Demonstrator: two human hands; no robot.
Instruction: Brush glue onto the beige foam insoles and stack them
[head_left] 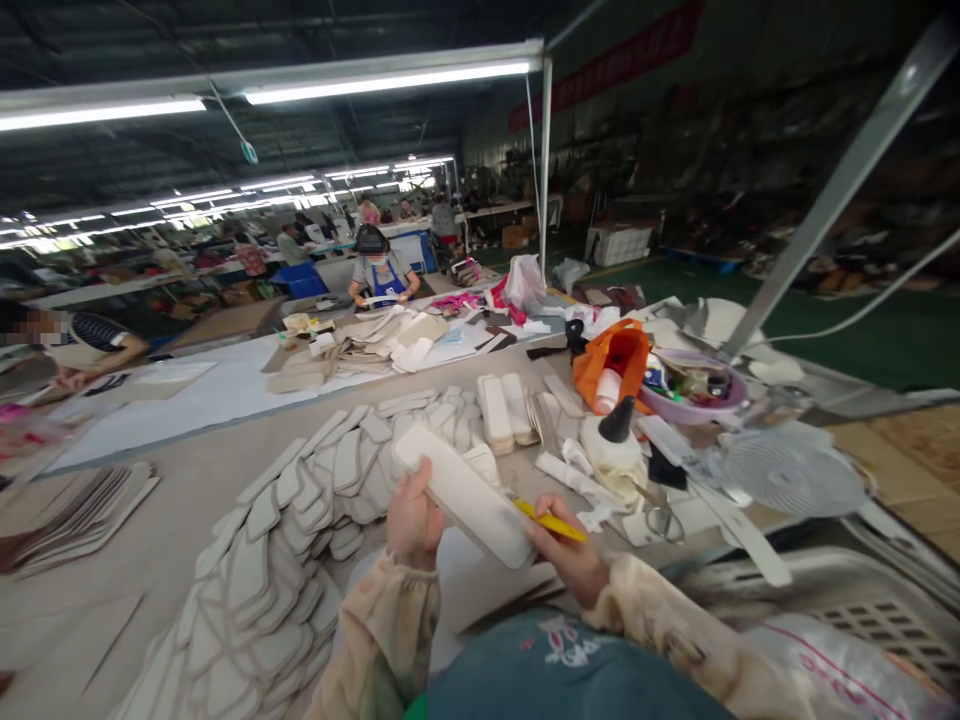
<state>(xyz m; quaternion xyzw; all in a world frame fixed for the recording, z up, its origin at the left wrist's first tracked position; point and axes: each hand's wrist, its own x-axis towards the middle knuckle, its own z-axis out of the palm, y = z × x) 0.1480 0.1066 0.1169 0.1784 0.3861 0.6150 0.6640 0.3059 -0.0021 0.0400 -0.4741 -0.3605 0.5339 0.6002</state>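
Observation:
A long cream panel (469,495) with rounded corners is held slantwise in front of me. My left hand (415,515) is closed on its left edge, thumb on the upper face. My right hand (568,548) grips a slim yellow tool (553,520), whose kind I cannot make out, and its fingers are at the panel's lower right end. Many similar pale pieces (259,560) lie overlapped in a curved row to the left. Neat stacks of cream panels (495,410) stand just beyond the held one. Some pale sheets (465,575) lie under my hands.
A white bottle with a black cone tip (613,450) and scissors (664,518) lie to the right. Behind them are an orange bag (611,360) and a lilac basin (697,408). A small fan (787,470) stands far right. Co-workers (382,275) sit across the table.

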